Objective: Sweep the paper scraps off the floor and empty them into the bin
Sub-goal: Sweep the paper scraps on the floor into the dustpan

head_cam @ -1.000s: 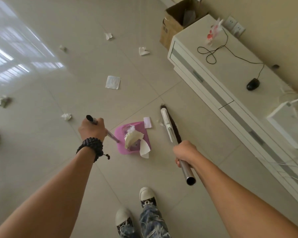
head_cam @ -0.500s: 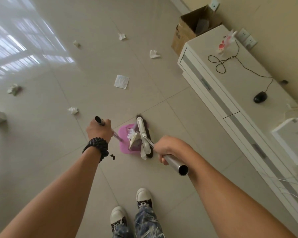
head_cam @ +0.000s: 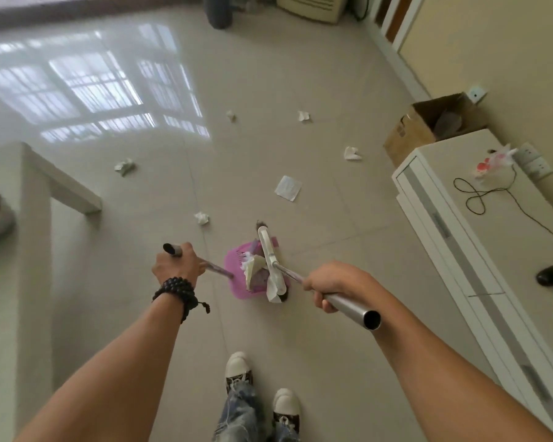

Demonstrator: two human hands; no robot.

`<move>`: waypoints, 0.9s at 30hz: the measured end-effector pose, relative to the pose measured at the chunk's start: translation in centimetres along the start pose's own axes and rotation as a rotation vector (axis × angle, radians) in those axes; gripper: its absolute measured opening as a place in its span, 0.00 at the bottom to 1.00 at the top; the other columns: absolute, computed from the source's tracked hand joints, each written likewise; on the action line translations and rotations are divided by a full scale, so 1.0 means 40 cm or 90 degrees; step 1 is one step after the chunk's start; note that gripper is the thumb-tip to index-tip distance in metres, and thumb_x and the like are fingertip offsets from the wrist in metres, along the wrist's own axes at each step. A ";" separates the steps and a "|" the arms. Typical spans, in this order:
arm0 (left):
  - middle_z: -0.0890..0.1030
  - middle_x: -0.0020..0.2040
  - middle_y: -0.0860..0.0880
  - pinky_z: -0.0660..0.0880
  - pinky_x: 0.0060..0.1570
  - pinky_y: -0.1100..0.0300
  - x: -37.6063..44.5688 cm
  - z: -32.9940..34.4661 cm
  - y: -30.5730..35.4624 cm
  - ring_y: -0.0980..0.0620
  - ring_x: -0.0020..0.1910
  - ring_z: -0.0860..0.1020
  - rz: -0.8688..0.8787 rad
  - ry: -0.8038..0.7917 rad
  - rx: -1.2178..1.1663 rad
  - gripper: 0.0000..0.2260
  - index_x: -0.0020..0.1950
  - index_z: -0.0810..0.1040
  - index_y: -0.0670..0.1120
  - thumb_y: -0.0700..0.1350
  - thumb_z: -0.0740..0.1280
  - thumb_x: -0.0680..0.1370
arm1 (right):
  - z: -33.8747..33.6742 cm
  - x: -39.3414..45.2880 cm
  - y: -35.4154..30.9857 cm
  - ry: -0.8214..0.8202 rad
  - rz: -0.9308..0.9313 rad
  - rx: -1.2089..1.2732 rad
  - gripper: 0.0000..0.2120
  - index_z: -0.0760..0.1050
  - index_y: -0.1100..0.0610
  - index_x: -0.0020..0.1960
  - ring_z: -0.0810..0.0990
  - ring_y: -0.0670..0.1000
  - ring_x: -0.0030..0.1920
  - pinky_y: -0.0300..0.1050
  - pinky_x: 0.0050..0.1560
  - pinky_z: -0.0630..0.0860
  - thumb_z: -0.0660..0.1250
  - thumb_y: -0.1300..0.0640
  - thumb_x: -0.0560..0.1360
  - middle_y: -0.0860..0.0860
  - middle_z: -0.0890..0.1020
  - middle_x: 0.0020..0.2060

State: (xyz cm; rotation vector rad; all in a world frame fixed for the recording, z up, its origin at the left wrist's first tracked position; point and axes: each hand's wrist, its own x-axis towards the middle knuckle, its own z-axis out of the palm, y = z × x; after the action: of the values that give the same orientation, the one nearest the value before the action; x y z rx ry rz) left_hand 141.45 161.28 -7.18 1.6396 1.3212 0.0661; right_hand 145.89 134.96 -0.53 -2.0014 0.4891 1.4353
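Left hand (head_cam: 176, 266), beaded bracelet (head_cam: 177, 293) at the wrist, is gripping the dustpan handle (head_cam: 216, 270) with fingers fully curled round it; the pink dustpan (head_cam: 237, 269) is sitting on the floor (head_cam: 332, 218) holding crumpled paper (head_cam: 253, 269). Right hand (head_cam: 336, 287) is clenching the metal broom pole (head_cam: 351, 306), the broom head (head_cam: 271, 261) lying across the dustpan. Loose paper scraps are lying beyond: a flat square (head_cam: 288, 188), crumpled pieces (head_cam: 202, 217) (head_cam: 352, 153) (head_cam: 125, 166).

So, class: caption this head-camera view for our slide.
Left hand holds pink dustpan; right hand sweeps broom across scraps.
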 end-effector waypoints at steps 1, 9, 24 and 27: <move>0.86 0.39 0.35 0.85 0.50 0.42 0.031 -0.033 0.026 0.36 0.40 0.87 -0.003 0.010 -0.025 0.14 0.34 0.75 0.43 0.51 0.63 0.74 | 0.017 -0.002 -0.064 -0.002 -0.014 -0.015 0.04 0.75 0.64 0.43 0.71 0.52 0.25 0.45 0.31 0.68 0.62 0.65 0.75 0.56 0.75 0.22; 0.83 0.33 0.41 0.85 0.53 0.46 0.284 -0.196 0.137 0.39 0.40 0.88 -0.080 0.080 -0.135 0.09 0.39 0.75 0.44 0.44 0.65 0.79 | 0.079 0.009 -0.474 -0.004 -0.078 -0.066 0.06 0.72 0.63 0.40 0.70 0.52 0.26 0.42 0.27 0.67 0.58 0.67 0.74 0.55 0.73 0.20; 0.86 0.43 0.34 0.85 0.50 0.44 0.612 -0.350 0.210 0.38 0.40 0.87 -0.233 0.270 -0.222 0.10 0.36 0.75 0.43 0.45 0.65 0.76 | 0.025 0.217 -0.872 0.064 -0.092 -0.111 0.06 0.72 0.65 0.45 0.71 0.52 0.22 0.41 0.25 0.68 0.57 0.67 0.73 0.55 0.73 0.17; 0.86 0.45 0.34 0.85 0.50 0.45 0.653 -0.349 0.236 0.38 0.40 0.87 -0.248 0.305 -0.210 0.10 0.36 0.74 0.42 0.43 0.65 0.77 | -0.051 0.280 -0.924 0.112 -0.083 -0.158 0.06 0.72 0.67 0.47 0.72 0.52 0.22 0.40 0.23 0.70 0.57 0.66 0.74 0.57 0.76 0.20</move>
State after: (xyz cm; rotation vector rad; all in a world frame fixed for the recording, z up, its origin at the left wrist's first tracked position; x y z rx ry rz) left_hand 150.70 190.96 -6.60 1.1004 1.8604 0.4405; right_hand 173.98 161.56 -0.65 -2.3245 0.2570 1.2995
